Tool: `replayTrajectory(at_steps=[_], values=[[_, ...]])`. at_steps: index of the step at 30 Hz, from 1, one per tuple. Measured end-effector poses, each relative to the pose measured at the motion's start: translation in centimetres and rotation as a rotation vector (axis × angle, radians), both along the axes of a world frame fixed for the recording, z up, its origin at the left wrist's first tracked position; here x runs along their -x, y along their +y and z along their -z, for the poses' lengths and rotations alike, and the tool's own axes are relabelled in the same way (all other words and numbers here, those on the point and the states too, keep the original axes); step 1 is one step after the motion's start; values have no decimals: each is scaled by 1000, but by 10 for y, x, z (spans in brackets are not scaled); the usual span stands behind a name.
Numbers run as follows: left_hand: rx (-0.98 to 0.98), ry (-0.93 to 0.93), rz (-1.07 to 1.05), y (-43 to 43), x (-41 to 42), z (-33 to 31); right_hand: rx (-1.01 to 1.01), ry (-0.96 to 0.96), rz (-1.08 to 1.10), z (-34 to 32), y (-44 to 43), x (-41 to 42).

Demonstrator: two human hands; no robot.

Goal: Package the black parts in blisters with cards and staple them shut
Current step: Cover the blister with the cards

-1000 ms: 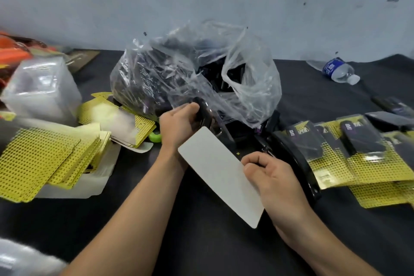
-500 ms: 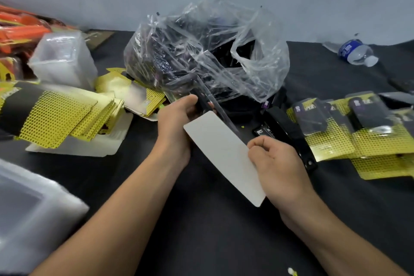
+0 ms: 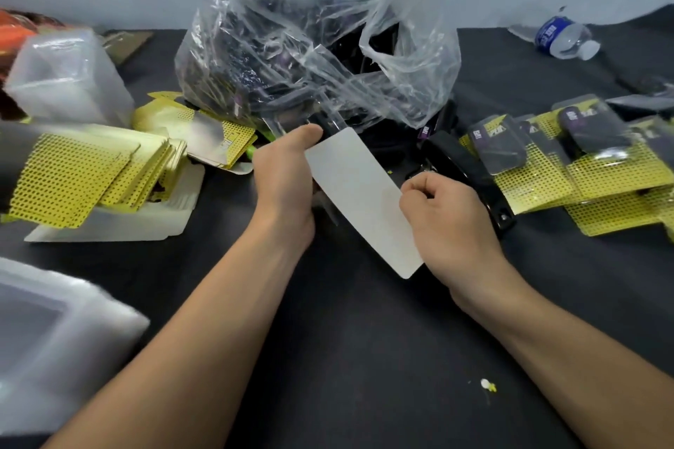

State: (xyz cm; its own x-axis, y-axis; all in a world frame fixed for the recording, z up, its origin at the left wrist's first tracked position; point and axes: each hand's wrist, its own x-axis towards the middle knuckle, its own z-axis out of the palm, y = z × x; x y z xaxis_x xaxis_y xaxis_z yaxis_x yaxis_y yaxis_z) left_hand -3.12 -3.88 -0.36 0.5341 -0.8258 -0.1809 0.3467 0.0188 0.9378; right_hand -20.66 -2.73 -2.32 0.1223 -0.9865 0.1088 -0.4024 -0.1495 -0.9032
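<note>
Head view looks down on your two hands meeting over a dark tabletop (image 3: 364, 339), both holding one card (image 3: 361, 193) whose blank white back faces you. Your left hand (image 3: 288, 175) grips the card's upper left edge, thumb laid on top and fingers curled out of sight beneath. Your right hand (image 3: 452, 215) pinches the right edge with its fingers curled in. A black part (image 3: 325, 123) under clear plastic sticks out just past the card's top corner, touching your left thumb; you cannot tell how far it reaches behind the card. Directly beyond stands a crumpled clear plastic bag (image 3: 317, 47) filled with more black parts. A black stapler (image 3: 470, 171) lies just beside your right hand, and further right finished packs (image 3: 583, 157) on yellow dotted cards overlap one another. On the left, a stack of yellow cards (image 3: 84, 171) rests near a clear plastic box (image 3: 69, 76). A water bottle (image 3: 565, 36) lies on its side at the far right.
</note>
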Motion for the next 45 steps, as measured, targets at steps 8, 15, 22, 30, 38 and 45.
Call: replayTrajectory(at_steps=[8, 15, 22, 30, 38, 45], values=[[-10, -14, -84, -1, -2, -2, 15, 65, -154, 1, 4, 1], [46, 148, 60, 2, -5, -4, -211, -168, -352, -10, 14, 2], [162, 272, 191, 5, -3, -6, -318, -106, -362, -13, 1, 15], [166, 330, 267, 4, -4, -6, -318, -77, -390, -15, 5, 10], [161, 264, 172, 2, -3, -2, -163, 16, -226, -11, 8, 5], [114, 163, 114, 3, -3, -2, -6, 103, -79, -5, 14, 2]])
